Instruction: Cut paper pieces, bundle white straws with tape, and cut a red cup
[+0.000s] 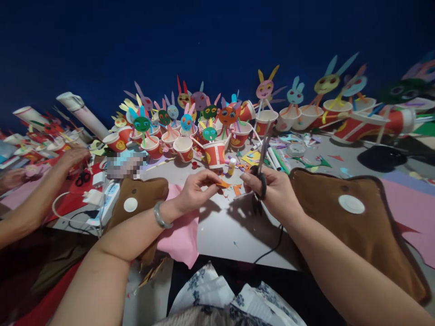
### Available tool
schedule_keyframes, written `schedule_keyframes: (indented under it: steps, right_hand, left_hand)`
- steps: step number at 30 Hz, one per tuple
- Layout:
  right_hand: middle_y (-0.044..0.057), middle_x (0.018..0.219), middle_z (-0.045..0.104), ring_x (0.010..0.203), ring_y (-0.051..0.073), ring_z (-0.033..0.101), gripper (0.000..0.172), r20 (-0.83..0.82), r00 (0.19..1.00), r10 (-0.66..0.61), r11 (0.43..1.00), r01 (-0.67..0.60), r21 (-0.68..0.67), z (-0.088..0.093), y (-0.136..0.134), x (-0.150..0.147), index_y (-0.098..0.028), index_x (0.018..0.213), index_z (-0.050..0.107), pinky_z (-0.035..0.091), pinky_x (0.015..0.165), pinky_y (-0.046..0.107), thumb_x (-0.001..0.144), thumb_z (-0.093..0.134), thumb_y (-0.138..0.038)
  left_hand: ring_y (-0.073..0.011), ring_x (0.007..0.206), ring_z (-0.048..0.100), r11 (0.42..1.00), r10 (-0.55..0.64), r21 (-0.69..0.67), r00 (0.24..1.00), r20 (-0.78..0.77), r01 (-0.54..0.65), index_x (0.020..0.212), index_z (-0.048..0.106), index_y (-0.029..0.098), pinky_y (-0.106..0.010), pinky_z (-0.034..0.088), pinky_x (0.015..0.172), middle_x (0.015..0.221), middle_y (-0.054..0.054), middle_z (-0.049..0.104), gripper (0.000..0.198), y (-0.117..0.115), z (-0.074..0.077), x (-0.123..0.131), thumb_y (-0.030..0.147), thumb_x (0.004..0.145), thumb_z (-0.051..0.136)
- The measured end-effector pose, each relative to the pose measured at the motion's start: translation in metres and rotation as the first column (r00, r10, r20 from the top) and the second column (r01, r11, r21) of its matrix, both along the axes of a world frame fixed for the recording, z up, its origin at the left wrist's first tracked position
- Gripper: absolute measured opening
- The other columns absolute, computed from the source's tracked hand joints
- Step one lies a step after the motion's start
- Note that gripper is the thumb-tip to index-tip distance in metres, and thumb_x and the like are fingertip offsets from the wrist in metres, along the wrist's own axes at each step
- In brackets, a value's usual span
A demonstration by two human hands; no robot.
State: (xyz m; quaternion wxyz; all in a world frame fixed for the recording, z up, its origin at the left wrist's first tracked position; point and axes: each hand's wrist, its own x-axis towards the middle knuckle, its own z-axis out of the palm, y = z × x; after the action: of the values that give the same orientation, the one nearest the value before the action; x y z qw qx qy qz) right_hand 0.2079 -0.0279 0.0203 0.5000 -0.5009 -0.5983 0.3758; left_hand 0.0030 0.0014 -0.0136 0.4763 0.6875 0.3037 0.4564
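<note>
My left hand (199,191), a bangle on its wrist, pinches a small piece of orange paper (223,184) between thumb and fingertips. My right hand (280,192) is closed around black-handled scissors (263,181), whose blades point up and away from me. The scissors are to the right of the orange paper, apart from it. Small orange scraps (237,189) lie on the white table between my hands. A small glue bottle (231,167) stands just beyond them, near a red paper cup (215,155) with a green paper face on it.
Many paper cups with rabbit-like paper faces (264,89) line the back. Brown cushions (340,235) lie on both sides. Pink paper (181,231) lies beneath my left arm. Markers (273,158) and scraps lie behind my right hand. At left, another person's arm (41,203) reaches past a power strip (108,204).
</note>
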Motion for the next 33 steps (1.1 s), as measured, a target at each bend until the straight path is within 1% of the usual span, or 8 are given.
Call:
schedule_keyframes:
  steps: [2,5,8,11,15,20,25,33]
  right_hand:
    - [-0.002,0.053,0.054,0.049,0.010,0.044,0.042,0.008,0.999,0.049,0.997,-0.048,-0.054,-0.002,0.001,-0.004,-0.019,0.055,0.059,0.034,0.046,0.023,0.078,0.072,-0.052]
    - [-0.002,0.051,0.054,0.049,0.009,0.043,0.044,-0.015,0.991,0.132,0.980,-0.133,-0.149,-0.006,0.002,-0.006,-0.017,0.054,0.059,0.032,0.046,0.022,0.076,0.073,-0.053]
    - [-0.002,0.051,0.054,0.047,0.009,0.043,0.039,-0.083,0.973,0.214,0.945,-0.228,-0.236,-0.012,0.002,-0.007,-0.017,0.058,0.061,0.031,0.044,0.021,0.074,0.075,-0.050]
    - [-0.003,0.050,0.053,0.046,0.010,0.042,0.032,-0.132,0.961,0.244,0.927,-0.271,-0.261,-0.016,0.001,-0.005,-0.018,0.064,0.063,0.031,0.043,0.022,0.071,0.078,-0.045]
    - [-0.003,0.049,0.050,0.046,0.010,0.040,0.029,-0.085,0.972,0.219,0.944,-0.233,-0.234,-0.019,0.001,-0.004,-0.019,0.062,0.062,0.030,0.042,0.023,0.071,0.079,-0.041]
    - [-0.001,0.049,0.054,0.044,0.011,0.043,0.029,0.048,0.977,0.208,0.975,-0.203,-0.092,-0.015,0.001,-0.009,-0.019,0.058,0.064,0.032,0.040,0.024,0.064,0.083,-0.039]
    - [0.000,0.049,0.057,0.044,0.014,0.047,0.021,0.104,0.981,0.162,0.987,-0.163,-0.003,-0.014,0.001,-0.011,-0.022,0.063,0.069,0.035,0.038,0.026,0.062,0.083,-0.038]
    - [0.000,0.051,0.058,0.045,0.014,0.048,0.022,0.085,0.988,0.127,0.992,-0.126,-0.022,-0.016,0.000,-0.007,-0.023,0.061,0.067,0.036,0.041,0.026,0.064,0.084,-0.036]
  left_hand:
    - [-0.0128,0.081,0.070,0.985,0.039,0.167,0.998,-0.052,-0.030,0.092,0.063,0.018,-0.027,0.059,0.076,0.088,-0.004,0.072,0.008,-0.006,0.000,-0.003,0.024,0.087,0.062]
    - [-0.0136,0.087,0.071,0.934,0.032,0.357,0.995,-0.093,0.004,0.097,0.064,0.018,-0.027,0.058,0.079,0.093,-0.006,0.075,0.010,-0.011,0.000,-0.006,0.017,0.088,0.059]
    - [-0.0135,0.087,0.072,0.892,0.027,0.451,0.993,-0.111,0.026,0.099,0.064,0.018,-0.025,0.057,0.077,0.094,-0.006,0.076,0.012,-0.011,-0.002,-0.008,0.017,0.089,0.057]
    - [-0.0136,0.088,0.071,0.893,0.032,0.449,0.993,-0.110,0.020,0.098,0.064,0.017,-0.025,0.057,0.076,0.095,-0.006,0.076,0.012,-0.010,-0.003,-0.007,0.018,0.090,0.055]
    - [-0.0149,0.087,0.070,0.949,0.000,0.311,0.991,-0.134,0.042,0.094,0.064,0.017,-0.029,0.056,0.081,0.093,-0.006,0.074,0.014,-0.010,0.000,-0.007,0.019,0.086,0.053]
    - [-0.0155,0.084,0.069,0.997,-0.046,-0.064,0.998,-0.041,0.043,0.104,0.060,0.017,-0.027,0.055,0.073,0.093,-0.007,0.071,0.025,-0.010,0.009,-0.006,0.026,0.081,0.068]
    - [-0.0094,0.060,0.062,0.904,-0.224,-0.347,0.968,0.115,0.251,0.085,0.060,0.012,-0.024,0.052,0.059,0.075,-0.003,0.066,0.035,-0.003,0.009,-0.004,0.042,0.076,0.077]
    - [-0.0083,0.059,0.061,0.839,-0.277,-0.442,0.949,0.154,0.316,0.082,0.062,0.010,-0.024,0.050,0.057,0.072,-0.002,0.065,0.033,-0.003,0.013,-0.004,0.037,0.073,0.080]
